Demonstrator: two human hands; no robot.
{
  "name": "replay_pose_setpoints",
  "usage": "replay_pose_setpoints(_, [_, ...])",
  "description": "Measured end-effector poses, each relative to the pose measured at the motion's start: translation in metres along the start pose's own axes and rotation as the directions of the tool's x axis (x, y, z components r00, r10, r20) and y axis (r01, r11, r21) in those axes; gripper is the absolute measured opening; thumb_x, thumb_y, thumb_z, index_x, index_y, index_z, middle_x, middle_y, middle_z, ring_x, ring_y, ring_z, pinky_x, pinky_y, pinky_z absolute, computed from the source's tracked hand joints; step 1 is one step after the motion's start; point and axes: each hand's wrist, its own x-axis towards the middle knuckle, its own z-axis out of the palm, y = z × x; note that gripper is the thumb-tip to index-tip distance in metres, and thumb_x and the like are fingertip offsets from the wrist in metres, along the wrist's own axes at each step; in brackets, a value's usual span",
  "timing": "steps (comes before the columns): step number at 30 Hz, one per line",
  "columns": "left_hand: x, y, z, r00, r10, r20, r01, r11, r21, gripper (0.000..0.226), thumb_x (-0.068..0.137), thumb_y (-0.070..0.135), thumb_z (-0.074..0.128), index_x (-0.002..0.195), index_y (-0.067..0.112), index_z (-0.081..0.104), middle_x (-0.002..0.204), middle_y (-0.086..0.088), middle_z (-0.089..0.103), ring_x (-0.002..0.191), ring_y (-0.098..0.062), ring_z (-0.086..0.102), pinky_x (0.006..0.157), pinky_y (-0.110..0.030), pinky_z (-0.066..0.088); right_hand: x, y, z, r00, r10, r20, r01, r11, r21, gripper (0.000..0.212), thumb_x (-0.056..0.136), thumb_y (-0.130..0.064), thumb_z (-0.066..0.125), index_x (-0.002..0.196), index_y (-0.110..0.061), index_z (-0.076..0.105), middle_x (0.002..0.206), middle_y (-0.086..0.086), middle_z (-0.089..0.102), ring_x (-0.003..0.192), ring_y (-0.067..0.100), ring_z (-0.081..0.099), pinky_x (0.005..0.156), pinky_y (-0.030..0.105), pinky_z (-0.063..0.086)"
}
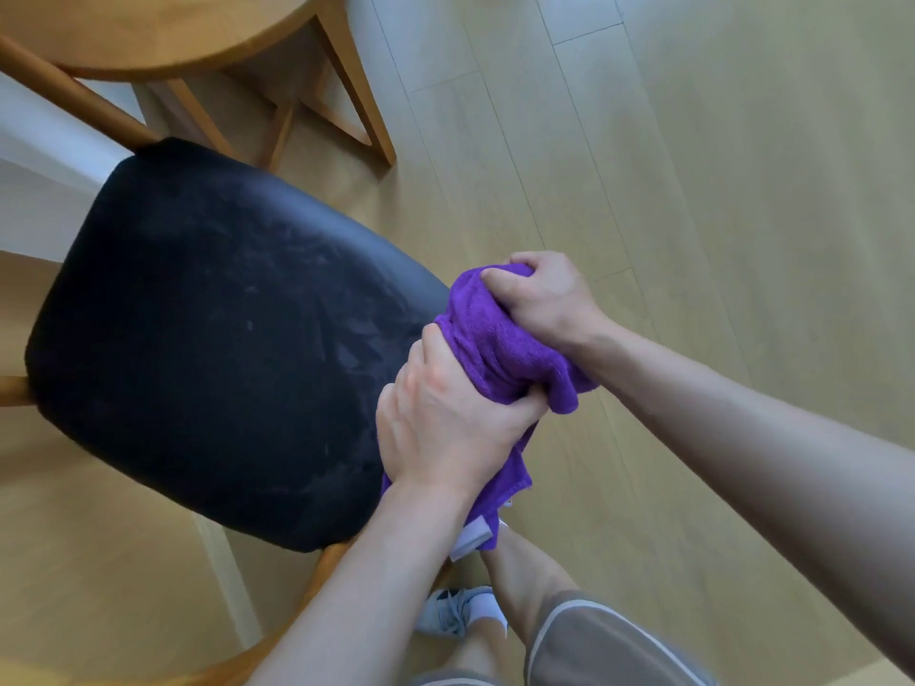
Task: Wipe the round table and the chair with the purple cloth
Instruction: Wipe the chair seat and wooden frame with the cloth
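Observation:
The purple cloth (500, 349) is bunched up between both my hands, just off the right edge of the chair seat. My left hand (445, 418) grips its lower part and my right hand (539, 299) clutches its upper end. A white tag hangs from the cloth's bottom corner. The chair (223, 334) has a black padded seat with faint streaks and wooden legs. It fills the left middle of the view. Part of the round wooden table (148, 37) shows at the top left.
Pale wooden floor (693, 141) stretches to the right and behind the chair. The table's legs (356, 91) stand just beyond the chair. My own legs and a white shoe (455, 611) are at the bottom, close to the chair's front.

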Motion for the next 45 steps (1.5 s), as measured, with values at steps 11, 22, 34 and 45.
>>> replay_pose_setpoints(11, [-0.02,-0.016,-0.004,0.999,0.026,-0.026,-0.028,0.994,-0.102,0.082,0.068,0.078,0.071,0.126,0.028,0.042,0.12,0.007,0.058,0.109,-0.024,0.061,0.091,-0.049,0.053,-0.014,0.009,0.009,0.93,-0.143,-0.339,0.126,0.989,-0.072,0.021,0.091,-0.04,0.062,0.083,-0.021,0.06,0.088,-0.005,0.055,0.08,0.014,0.051,0.072,0.026,0.037])
replay_pose_setpoints(22, [-0.136,-0.111,-0.024,0.952,0.291,-0.094,-0.254,0.924,0.287,0.087,0.095,0.066,0.044,0.164,0.024,0.012,0.167,-0.011,0.025,0.148,-0.029,0.035,0.117,-0.052,0.034,-0.116,0.061,0.059,0.951,-0.188,-0.247,0.183,0.982,-0.044,0.104,0.088,-0.061,0.065,0.162,-0.025,0.002,0.168,0.002,0.016,0.153,0.018,0.019,0.123,0.037,0.022])
replay_pose_setpoints(34, [-0.17,-0.154,-0.092,0.999,0.014,0.04,-0.029,0.909,0.415,0.075,0.065,0.084,0.068,0.115,0.03,0.054,0.1,0.01,0.053,0.1,-0.019,0.05,0.087,-0.037,0.045,-0.163,0.073,0.044,0.998,-0.012,-0.058,0.0,0.978,-0.211,0.068,0.057,-0.081,0.071,0.085,-0.019,0.068,0.082,-0.004,0.071,0.079,0.016,0.068,0.071,0.036,0.055])
replay_pose_setpoints(45, [-0.158,-0.105,-0.144,0.987,0.007,0.16,0.019,0.988,-0.156,0.04,0.074,0.052,0.083,0.083,0.031,0.05,0.076,0.012,0.06,0.069,-0.012,0.057,0.065,-0.035,0.05,-0.153,0.007,-0.002,0.916,-0.386,0.11,0.391,0.92,-0.026,0.009,0.093,-0.021,0.071,0.09,-0.014,0.067,0.085,0.005,0.07,0.081,0.019,0.065,0.073,0.036,0.053])
